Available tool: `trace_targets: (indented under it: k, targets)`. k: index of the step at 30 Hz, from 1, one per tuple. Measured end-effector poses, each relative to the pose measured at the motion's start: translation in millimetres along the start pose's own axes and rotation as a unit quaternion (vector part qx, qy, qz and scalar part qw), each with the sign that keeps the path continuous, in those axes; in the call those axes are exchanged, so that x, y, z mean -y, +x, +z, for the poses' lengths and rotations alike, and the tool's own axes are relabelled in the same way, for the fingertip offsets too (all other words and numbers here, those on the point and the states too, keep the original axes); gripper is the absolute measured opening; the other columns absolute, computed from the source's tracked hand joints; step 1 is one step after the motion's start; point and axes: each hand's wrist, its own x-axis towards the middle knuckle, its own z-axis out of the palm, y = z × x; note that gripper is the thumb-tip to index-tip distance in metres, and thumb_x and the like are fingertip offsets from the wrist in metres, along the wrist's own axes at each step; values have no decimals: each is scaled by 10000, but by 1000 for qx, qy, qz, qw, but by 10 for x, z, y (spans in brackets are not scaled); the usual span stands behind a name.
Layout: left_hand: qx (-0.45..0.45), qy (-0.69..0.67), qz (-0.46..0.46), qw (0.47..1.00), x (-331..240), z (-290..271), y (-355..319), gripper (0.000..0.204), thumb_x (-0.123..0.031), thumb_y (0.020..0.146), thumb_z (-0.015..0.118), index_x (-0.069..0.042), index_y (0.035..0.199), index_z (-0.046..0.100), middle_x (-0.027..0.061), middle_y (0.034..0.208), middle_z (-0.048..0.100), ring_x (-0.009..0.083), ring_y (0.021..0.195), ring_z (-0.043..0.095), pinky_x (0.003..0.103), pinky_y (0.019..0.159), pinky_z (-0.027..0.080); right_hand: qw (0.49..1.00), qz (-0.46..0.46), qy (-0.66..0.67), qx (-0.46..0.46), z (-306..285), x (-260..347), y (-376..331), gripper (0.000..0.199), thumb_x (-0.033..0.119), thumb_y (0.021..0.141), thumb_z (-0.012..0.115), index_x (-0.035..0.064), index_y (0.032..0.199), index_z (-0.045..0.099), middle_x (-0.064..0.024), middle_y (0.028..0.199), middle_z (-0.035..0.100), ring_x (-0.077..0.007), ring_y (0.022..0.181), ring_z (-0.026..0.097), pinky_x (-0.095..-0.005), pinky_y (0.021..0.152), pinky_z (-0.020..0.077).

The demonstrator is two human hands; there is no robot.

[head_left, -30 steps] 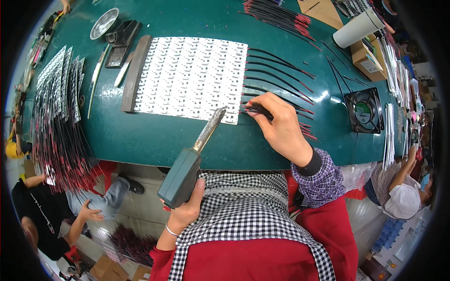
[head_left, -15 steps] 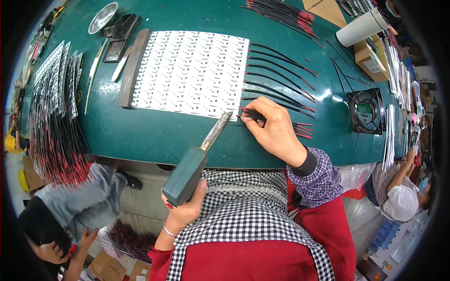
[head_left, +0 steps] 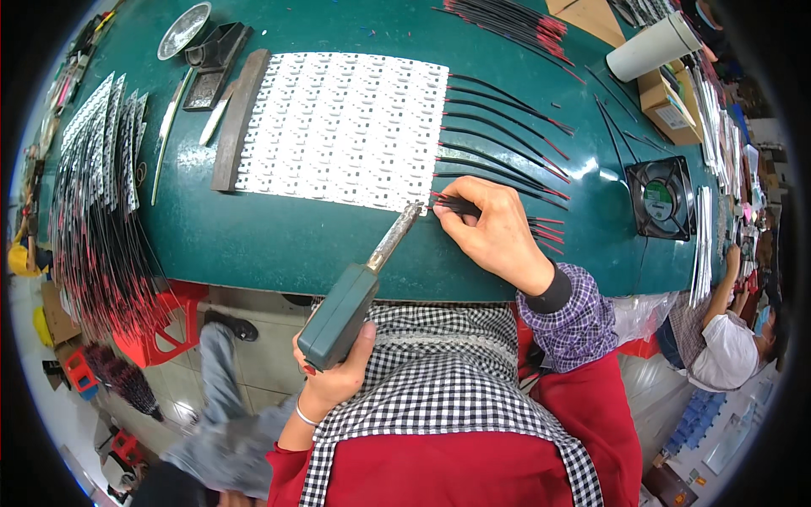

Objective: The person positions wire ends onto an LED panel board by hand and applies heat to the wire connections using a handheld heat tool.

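Observation:
My left hand (head_left: 331, 377) grips the green handle of a soldering iron (head_left: 359, 283), below the table's near edge. The iron's metal tip points up to the lower right corner of a white panel of small LED boards (head_left: 338, 127) lying on the green table (head_left: 279, 245). My right hand (head_left: 494, 232) rests on the table just right of that tip. Its fingers pinch the end of a black and red wire (head_left: 460, 205) and hold it against the panel's edge. More black wires with red ends (head_left: 507, 160) lie in a row along the panel's right side.
A black cooling fan (head_left: 663, 198) stands at the right, a white cup (head_left: 652, 46) and a cardboard box (head_left: 672, 106) behind it. Metal bars, a black holder (head_left: 215, 51) and a round tin (head_left: 184, 19) sit far left. Finished strips hang at the left edge (head_left: 93, 194). Other people sit nearby.
The iron's tip has come closer to the panel's corner and to my right hand's fingertips. A person below the left edge of the table has moved to the right.

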Motion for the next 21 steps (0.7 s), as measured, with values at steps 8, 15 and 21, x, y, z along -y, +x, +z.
trace_targets:
  k: [8, 15, 21]
  targets:
    - [20, -4, -70, 997, 9, -9, -28, 174, -3, 755, 722, 38, 914, 663, 91, 801, 643, 162, 645, 621, 280, 579, 501, 1000, 1, -3, 5, 0, -1, 12, 122, 106, 798, 663, -11, 811, 631, -118, 714, 615, -271, 585, 593, -380, 565, 451]
    - [33, 116, 31, 992, 128, -76, -156, 130, 4, 766, 719, 6, 894, 693, 85, 785, 649, 210, 596, 623, 282, 540, 487, 1000, -12, 11, -9, 33, -50, -4, 126, 107, 796, 661, -14, 812, 627, -126, 717, 614, -282, 599, 602, -381, 575, 454]
    - [33, 117, 53, 991, 67, -43, -91, 127, 2, 753, 720, 6, 878, 694, 87, 775, 655, 213, 580, 622, 300, 536, 484, 1000, -6, 18, -4, 15, -84, 21, 136, 106, 801, 657, -26, 827, 632, -138, 728, 623, -286, 615, 612, -381, 582, 464]
